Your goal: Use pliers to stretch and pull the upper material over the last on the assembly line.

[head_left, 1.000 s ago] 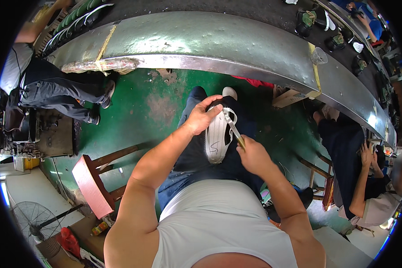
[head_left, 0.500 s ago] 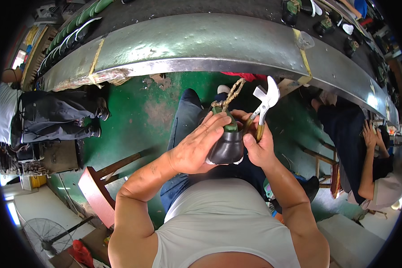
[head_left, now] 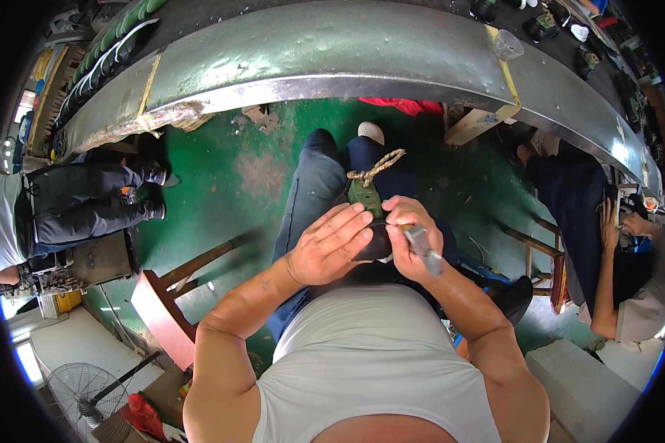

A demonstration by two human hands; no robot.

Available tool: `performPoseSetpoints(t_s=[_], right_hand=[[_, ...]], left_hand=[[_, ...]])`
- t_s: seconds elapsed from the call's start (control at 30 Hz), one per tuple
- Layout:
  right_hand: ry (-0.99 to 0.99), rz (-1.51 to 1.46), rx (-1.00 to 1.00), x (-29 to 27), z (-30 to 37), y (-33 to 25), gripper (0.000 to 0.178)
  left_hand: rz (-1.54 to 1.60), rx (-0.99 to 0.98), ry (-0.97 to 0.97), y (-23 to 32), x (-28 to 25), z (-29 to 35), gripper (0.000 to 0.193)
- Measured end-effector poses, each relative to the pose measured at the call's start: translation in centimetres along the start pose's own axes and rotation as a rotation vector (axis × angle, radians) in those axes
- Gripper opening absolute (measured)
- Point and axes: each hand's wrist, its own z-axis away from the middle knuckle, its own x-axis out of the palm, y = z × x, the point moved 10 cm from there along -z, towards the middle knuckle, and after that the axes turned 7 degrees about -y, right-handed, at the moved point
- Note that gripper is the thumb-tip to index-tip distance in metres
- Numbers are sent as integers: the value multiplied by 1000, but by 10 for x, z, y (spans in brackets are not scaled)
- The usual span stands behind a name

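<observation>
A black shoe [head_left: 377,244] sits over my lap on a green shoe last [head_left: 364,197], with a knotted rope loop [head_left: 377,167] at the last's far end. My left hand [head_left: 331,246] grips the shoe from the left, its fingers laid across the side and the thumb out of sight. On the other side my right hand [head_left: 414,232] is closed round a pair of pliers [head_left: 423,251]. Their metal head lies back toward my wrist and is slightly blurred. That hand's fingertips press at the shoe's upper edge; what they pinch there is too small to make out.
A metal-edged conveyor bench [head_left: 310,63] curves ahead, with more shoes on lasts [head_left: 543,26] at its right. Another person [head_left: 632,295] sits to the right; one more [head_left: 89,199] is at the left. A wooden stool [head_left: 162,314] and a fan [head_left: 89,399] are on my left.
The pliers' head has swung from pointing away from me to lying back over my right hand. My right fingers have moved onto the shoe's edge, and the shoe has tilted.
</observation>
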Motion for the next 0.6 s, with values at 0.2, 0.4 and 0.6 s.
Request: performPoseSetpoints(t_s=[0.2,0.4,0.6], right_hand=[[-174,77,-24,12,11,6,22],[-189,-3,112,9,0,30,22],[-163,-150,231,7,-22,56,23]], left_hand=[[-64,-18,18,2,8,17,55],[20,-173,44,-21,14,24,69],[192,-267,177,-44,22,10,90]])
